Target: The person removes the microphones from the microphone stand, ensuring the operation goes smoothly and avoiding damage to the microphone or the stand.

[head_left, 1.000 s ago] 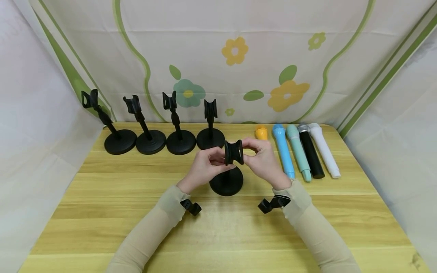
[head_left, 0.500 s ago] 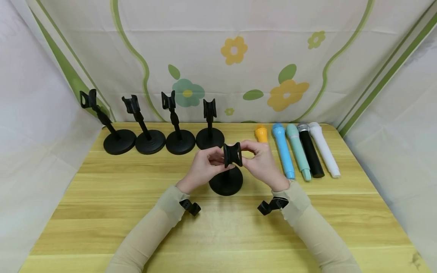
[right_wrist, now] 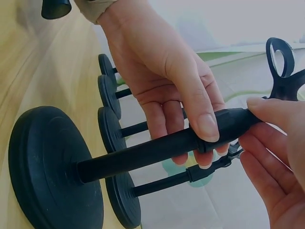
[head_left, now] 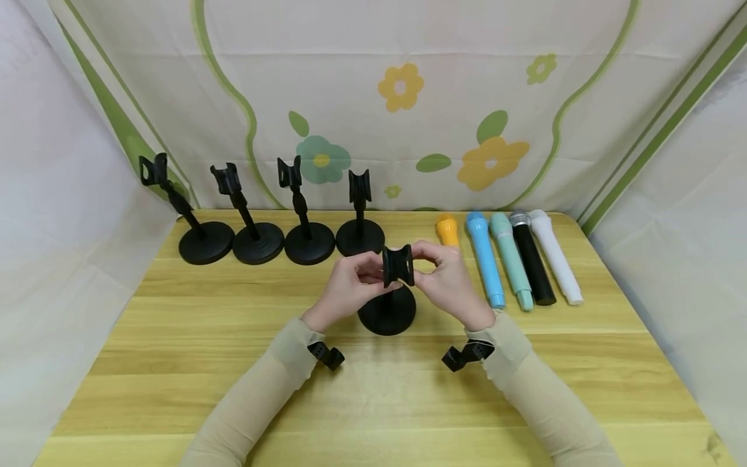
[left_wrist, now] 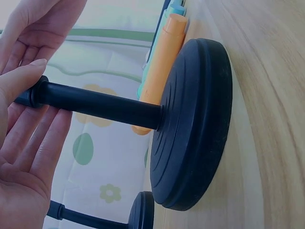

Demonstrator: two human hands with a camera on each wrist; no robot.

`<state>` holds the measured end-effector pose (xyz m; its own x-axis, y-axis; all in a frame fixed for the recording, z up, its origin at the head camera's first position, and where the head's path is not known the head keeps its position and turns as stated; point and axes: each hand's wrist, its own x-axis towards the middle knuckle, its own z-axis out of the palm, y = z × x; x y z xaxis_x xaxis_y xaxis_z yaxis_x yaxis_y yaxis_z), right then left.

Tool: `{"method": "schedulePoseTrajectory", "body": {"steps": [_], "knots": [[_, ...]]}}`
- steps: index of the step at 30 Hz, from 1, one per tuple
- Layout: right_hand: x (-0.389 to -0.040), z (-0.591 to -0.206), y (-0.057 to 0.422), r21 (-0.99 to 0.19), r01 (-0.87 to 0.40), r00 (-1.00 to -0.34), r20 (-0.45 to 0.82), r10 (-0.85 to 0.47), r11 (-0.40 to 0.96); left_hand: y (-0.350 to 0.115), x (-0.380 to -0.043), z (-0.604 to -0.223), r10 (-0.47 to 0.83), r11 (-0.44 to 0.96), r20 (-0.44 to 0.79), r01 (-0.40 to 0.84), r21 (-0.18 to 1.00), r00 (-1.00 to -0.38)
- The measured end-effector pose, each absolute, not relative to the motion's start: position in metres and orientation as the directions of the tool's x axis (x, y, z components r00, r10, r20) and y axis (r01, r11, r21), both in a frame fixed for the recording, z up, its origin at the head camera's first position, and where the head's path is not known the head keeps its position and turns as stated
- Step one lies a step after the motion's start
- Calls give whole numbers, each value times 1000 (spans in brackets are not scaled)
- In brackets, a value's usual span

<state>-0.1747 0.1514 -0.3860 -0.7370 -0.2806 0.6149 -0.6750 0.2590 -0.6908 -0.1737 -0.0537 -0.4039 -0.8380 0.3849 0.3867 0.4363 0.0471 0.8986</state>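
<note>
A black desktop microphone stand (head_left: 386, 316) stands in front of me, its round base on the wooden table. My left hand (head_left: 345, 285) grips the collar of its upright pole; in the right wrist view the thumb presses on the collar and the fingers wrap behind. With thumb and fingers, my right hand (head_left: 452, 280) pinches the neck just under the clip (head_left: 398, 266). That clip holds no microphone, and its two-pronged cradle faces up toward the head view. In the left wrist view the pole (left_wrist: 105, 103) runs straight from the left hand to the ridged base (left_wrist: 190, 124).
Behind, to the left, several similar black stands (head_left: 309, 244) line the table's back edge. At the back right lie an orange microphone (head_left: 447, 229), a blue one (head_left: 486, 263), a mint one (head_left: 511, 259), a black one (head_left: 532, 263) and a white one (head_left: 556, 259). A flowered curtain (head_left: 350, 78) hangs behind.
Since one second ago the clip has tipped slightly and sits a little lower, the right hand moving with it. The left hand keeps its grip, and the base stays in place.
</note>
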Motion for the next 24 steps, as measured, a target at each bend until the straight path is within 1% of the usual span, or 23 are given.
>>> {"method": "schedulePoseTrajectory", "body": {"steps": [9, 13, 18, 24], "knots": [[-169, -384, 150, -722, -625, -781, 578, -237, 296, -51, -171, -403, 373, 54, 385, 434, 899, -844], [-166, -382, 148, -740, -608, -794, 565, -225, 286, -51, -170, -406, 365, 56, 386, 434, 899, -847], [-166, -384, 149, -776, -578, -815, 537, -217, 251, -52, -177, -425, 382, 89, 366, 428, 899, -848], [-169, -394, 155, -813, -515, -853, 458, -249, 271, -57, -185, -443, 417, 135, 320, 406, 904, -851]]}}
